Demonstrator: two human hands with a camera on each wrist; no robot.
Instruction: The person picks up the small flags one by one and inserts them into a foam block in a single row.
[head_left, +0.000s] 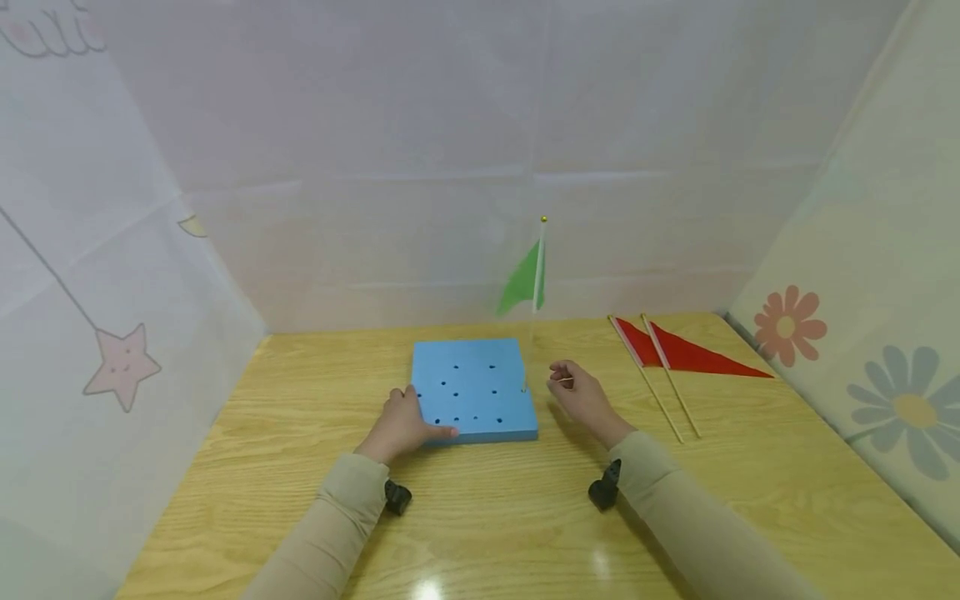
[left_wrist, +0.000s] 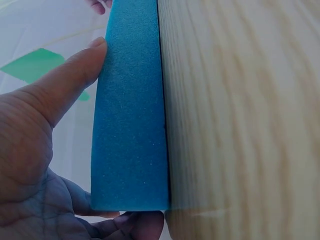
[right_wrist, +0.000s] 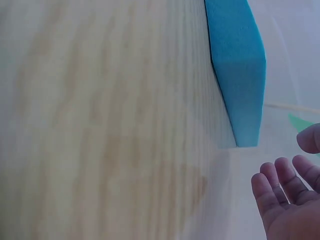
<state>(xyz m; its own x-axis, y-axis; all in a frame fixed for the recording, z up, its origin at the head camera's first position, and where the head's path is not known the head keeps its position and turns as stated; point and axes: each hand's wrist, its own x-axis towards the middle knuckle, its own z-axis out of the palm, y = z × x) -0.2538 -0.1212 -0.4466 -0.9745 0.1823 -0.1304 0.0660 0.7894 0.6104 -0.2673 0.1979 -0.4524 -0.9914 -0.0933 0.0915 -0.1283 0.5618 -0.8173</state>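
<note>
Holding blue block (head_left: 476, 382): left grip (head_left: 401, 425)

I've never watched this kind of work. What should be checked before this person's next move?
1. Blue block resting on the table: ok.
2. Left hand holding the block's near left corner: ok.
3. Green flag standing at the block's right side: ok.
4. Green flag firmly seated: cannot tell.
5. Right hand apart from the block: ok.
6. Red flags upright: not ok, both lie on the table.
</note>
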